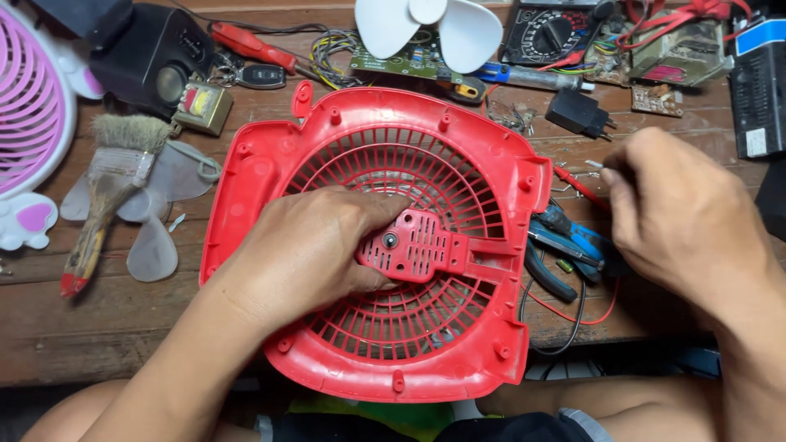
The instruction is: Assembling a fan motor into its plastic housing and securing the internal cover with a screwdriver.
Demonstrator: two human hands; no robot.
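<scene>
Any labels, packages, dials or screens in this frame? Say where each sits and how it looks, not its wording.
Multimeter: top edge, right of centre; black, round dial with white markings.
Transformer: upper left; small block with a red and yellow label.
Black box: far right edge; blue and white label strip on top, small white sticker lower down.

bare hands [311, 254], bare forearms, dark shorts [524, 427]

A small transformer [201, 105] is sitting far left on the wooden bench, showing a red and yellow label. At the far right edge, a black box [757, 86] is wearing a blue-and-white label and a small white sticker.
</scene>
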